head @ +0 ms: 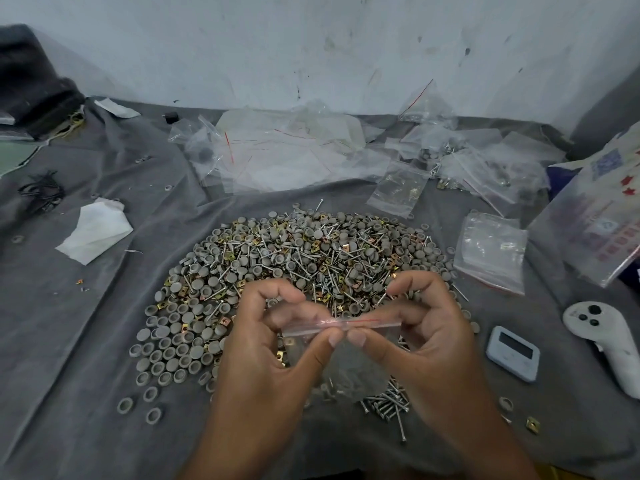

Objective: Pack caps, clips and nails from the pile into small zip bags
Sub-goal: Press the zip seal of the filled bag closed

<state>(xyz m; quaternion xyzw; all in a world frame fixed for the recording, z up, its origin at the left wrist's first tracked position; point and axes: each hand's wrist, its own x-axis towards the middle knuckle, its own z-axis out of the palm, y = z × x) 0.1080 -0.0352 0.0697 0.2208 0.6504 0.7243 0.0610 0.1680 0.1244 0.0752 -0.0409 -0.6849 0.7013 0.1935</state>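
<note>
left hand: we see the left hand (277,336) curled, thumb and forefinger pinching the top strip of the small zip bag (341,351) near its middle
right hand: the right hand (420,336) mirrors it, thumb and forefinger pinching the same strip just beside the left thumb; other fingers arched above, holding nothing
zip bag: held in the air over the near edge of the pile, red-lined seal running level between both hands; clear body hangs down between the palms; we make out some nails low inside, the rest is too blurred to tell
pile: we log the pile (294,271) of grey caps, brass clips and nails on the grey cloth (86,341), just behind the hands
loose nails: a small heap of nails (388,403) lies on the cloth under the right hand
empty bags: stack of empty bags (491,252) right of the pile; more bags (287,150) heaped by the wall
other: white timer (512,353) and white controller (606,337) at right, side by side; crumpled tissue (95,232) left of the pile
</note>
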